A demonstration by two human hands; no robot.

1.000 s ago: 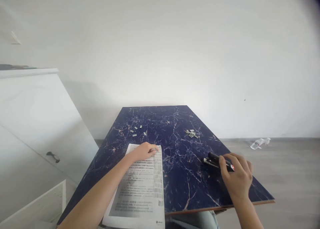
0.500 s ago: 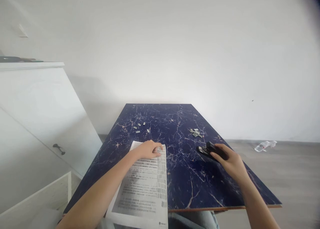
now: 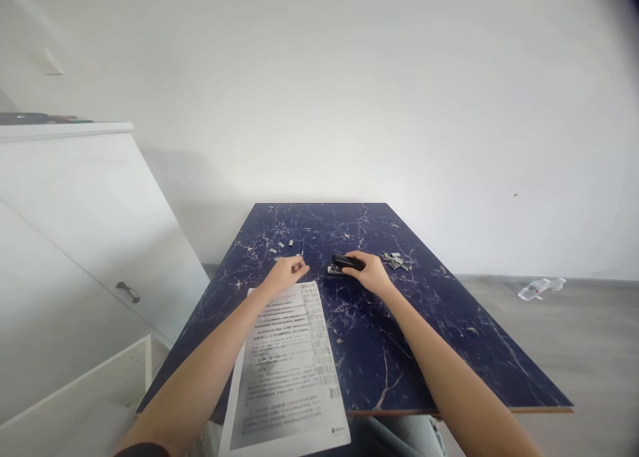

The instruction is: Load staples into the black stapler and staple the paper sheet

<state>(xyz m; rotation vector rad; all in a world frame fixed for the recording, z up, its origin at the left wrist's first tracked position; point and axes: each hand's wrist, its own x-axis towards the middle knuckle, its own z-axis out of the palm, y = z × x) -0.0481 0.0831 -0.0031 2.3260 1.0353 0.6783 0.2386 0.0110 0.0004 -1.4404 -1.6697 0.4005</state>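
Observation:
My right hand (image 3: 369, 271) is closed around a black stapler (image 3: 348, 263), whose jaw points left over the middle of the table. My left hand (image 3: 288, 272) has its fingers curled together just beyond the top edge of a printed sheet of paper (image 3: 284, 364). Whatever may be between those fingers is hidden. The sheet lies at the table's near side, slightly turned, its lower end reaching past the front edge. Small pale metallic pieces (image 3: 291, 243) are scattered beyond my left hand, partly covered by it. Another little heap of such pieces (image 3: 395, 262) lies right of my right hand.
The dark blue marbled table (image 3: 394, 350) stands against a white wall. At the left is a white cabinet (image 3: 94, 211) with a dark handle (image 3: 128, 292). A crumpled clear plastic item (image 3: 540, 288) lies on the grey floor to the right.
My right hand has carried the stapler left and away from me, toward the left hand. My left hand has slid off the sheet's top, and the sheet has turned a little.

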